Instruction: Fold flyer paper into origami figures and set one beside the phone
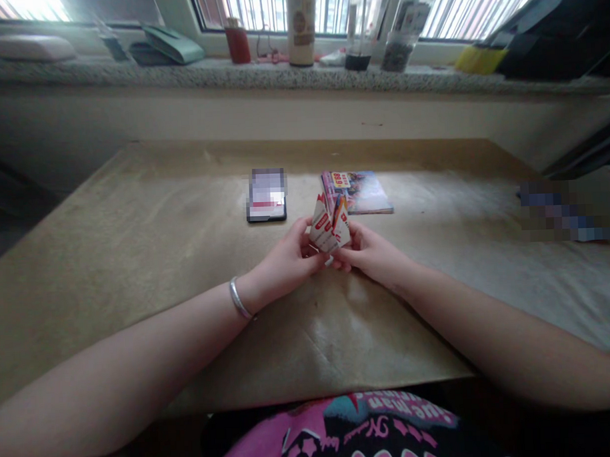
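Head view: left hand (296,249) and right hand (368,245) both have fingers clamped on one folded white-and-red printed paper piece (325,233), over the tan counter (135,228). Looks like mid-fold shaping; next move calls for even pinch. Also one black-edged rectangular phone (266,195), one glossy pink-and-blue booklet stack (371,189), sheets uncountable.

Single head-worn cam, faces forward and down across the table (135,234) from the wearer's side. Shirt (367,429) at bottom edge, windowsill (259,73) at top; left hand (292,257) and right hand (370,247) mid-frame, nearer to the lens than the windowsill.
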Motion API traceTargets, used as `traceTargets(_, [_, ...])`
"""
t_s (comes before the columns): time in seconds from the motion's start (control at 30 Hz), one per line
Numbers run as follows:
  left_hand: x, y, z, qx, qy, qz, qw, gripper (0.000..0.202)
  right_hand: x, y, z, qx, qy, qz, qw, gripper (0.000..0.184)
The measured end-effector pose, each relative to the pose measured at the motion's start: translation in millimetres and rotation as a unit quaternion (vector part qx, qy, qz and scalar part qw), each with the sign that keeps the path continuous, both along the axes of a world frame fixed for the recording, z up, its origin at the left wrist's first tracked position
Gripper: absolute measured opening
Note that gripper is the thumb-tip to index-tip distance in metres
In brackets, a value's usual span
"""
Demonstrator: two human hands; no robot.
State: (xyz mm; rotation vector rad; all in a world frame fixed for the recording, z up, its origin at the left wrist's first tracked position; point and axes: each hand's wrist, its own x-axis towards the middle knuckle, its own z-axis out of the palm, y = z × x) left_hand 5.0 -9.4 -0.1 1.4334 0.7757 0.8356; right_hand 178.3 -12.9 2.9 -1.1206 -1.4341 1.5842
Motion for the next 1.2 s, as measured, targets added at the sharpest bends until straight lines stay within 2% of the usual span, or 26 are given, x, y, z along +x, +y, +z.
traceTargets(0.2, [-0.2, -1.4, -0.3, 0.009, -0.01, -0.019, 1.0, 0.051, -0.4, -2.2, 1.1, 0.032, -0.047, 0.016, 0.998, 0.038])
traceTargets(0.4, [-5.1, -1.9, 6.0, 0.048, 0.11, 0.007, 0.993, 0.03, 3.9, -3.0, 0.8, 0.035, -0.086, 0.032, 0.995, 0.035])
traceTargets(0.63, [-8.4, 1.1, 1.1, 0.093, 0.106, 0.004, 0.99, 0.029, 4.0, -0.9, -0.7, 0.041, -0.057, 0.018, 0.997, 0.021])
traceTargets(0.8, [-6.8, 1.1, 3.0, 0.112, 0.101, 0.048, 0.987, 0.028, 5.9, 0.3, -2.6, 0.074, -0.093, 0.017, 0.993, 0.016])
traceTargets(0.93, [-4.6, 3.0, 4.1, 0.08, 0.01, 0.052, 0.995, 0.027, 6.7, -1.7, -3.6, 0.115, -0.136, 0.028, 0.984, 0.011])
traceTargets(1.0, [-4.0, 4.1, 3.9, 0.052, -0.028, 0.04, 0.997, 0.028, 5.7, -3.2, -2.7, 0.122, -0.124, 0.027, 0.984, 0.014])
traceTargets(1.1, [-3.4, 4.2, 4.1, 0.02, -0.036, 0.033, 0.999, 0.03, 3.9, -4.4, -0.4, 0.119, -0.064, 0.002, 0.991, 0.022])
traceTargets(1.2, [-2.7, 2.9, 4.5, 0.003, -0.025, 0.024, 0.999, 0.031, 3.6, -3.6, 0.7, 0.126, -0.057, -0.012, 0.99, 0.025])
